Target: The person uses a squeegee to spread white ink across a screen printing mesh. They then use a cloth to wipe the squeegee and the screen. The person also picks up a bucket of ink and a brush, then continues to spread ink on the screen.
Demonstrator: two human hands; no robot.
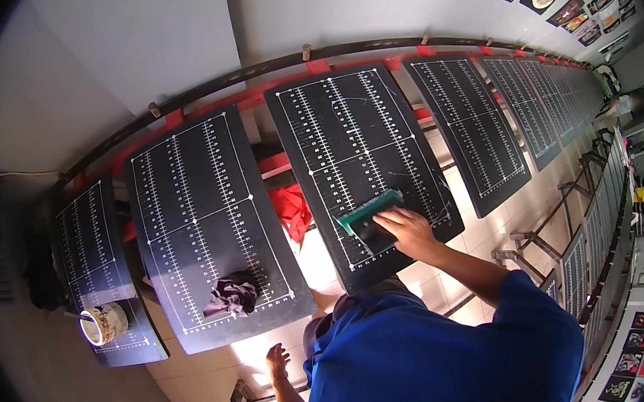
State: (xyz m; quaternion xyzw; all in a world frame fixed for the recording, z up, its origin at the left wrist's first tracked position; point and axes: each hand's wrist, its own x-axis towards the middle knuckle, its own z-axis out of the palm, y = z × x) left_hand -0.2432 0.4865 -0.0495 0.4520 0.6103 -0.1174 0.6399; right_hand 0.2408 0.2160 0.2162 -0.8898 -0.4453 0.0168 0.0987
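Note:
In my right hand (410, 232) is a squeegee (370, 210) with a green blade along its far edge and a dark body. It rests on the lower part of a black board (362, 130) marked with white scale lines; the palm partly hides its body. My left hand (277, 360) hangs low beside my body, below the boards, its fingers loosely curled and apart with nothing visible in them. On the neighbouring black board (170, 178) to the left lies a crumpled dark cloth (231, 295).
A stained white tub (105, 324) stands on the far-left board. Red cloth (290, 210) hangs in the gap between two boards. More marked boards (471, 122) run off to the right along a red and black rail (246, 74). Metal frames (535, 245) stand at the right.

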